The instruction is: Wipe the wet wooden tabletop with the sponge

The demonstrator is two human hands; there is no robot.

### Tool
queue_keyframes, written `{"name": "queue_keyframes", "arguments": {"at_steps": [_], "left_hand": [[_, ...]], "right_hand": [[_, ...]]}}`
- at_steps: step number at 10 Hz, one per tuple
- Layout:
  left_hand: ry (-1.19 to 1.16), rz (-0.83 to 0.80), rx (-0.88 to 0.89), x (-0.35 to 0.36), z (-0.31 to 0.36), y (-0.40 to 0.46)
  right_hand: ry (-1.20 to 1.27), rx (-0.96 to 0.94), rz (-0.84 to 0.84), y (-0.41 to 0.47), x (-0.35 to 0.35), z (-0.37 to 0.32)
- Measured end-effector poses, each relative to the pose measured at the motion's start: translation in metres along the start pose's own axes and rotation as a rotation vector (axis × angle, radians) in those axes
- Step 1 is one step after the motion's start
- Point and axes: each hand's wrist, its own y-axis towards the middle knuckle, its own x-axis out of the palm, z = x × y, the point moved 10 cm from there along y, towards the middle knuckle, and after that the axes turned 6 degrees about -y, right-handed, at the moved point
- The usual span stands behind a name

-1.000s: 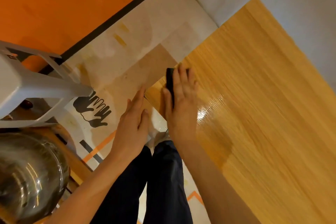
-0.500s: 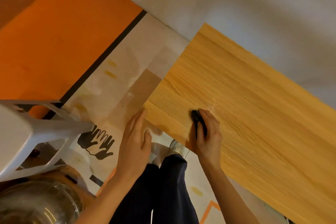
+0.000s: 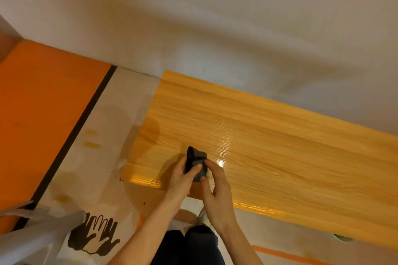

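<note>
Right now the sponge [image 3: 196, 162], dark & scrunched, is pinched between both hands, left hand [image 3: 180, 175] & right hand [image 3: 216, 180], near the counter's [image 3: 280, 157] front-left corner; can't tell if it touches the wood. Wiping looks maybe partway: glossy wet sheen just right of the hands & along the front edge, so prob more passes left. Far-left wood looks duller, poss. drier.
</note>
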Motion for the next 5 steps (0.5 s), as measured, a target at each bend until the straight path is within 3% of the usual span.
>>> {"name": "queue_keyframes", "arguments": {"at_steps": [2, 3, 4, 5], "left_hand": [[0.26, 0.249, 0.039, -0.006, -0.015, 0.008], [0.477, 0.346, 0.091, -0.011, -0.007, -0.001], [0.711, 0.404, 0.126, -0.017, -0.003, -0.005], [0.841, 0.499, 0.157, -0.018, 0.009, -0.013]], "right_hand": [[-0.458, -0.132, -0.223, -0.003, 0.015, 0.021], [-0.567, -0.158, -0.385, -0.003, 0.025, 0.033], [-0.533, -0.179, -0.482, -0.003, 0.023, 0.039], [-0.433, -0.14, -0.473, -0.005, -0.001, 0.048]]}}
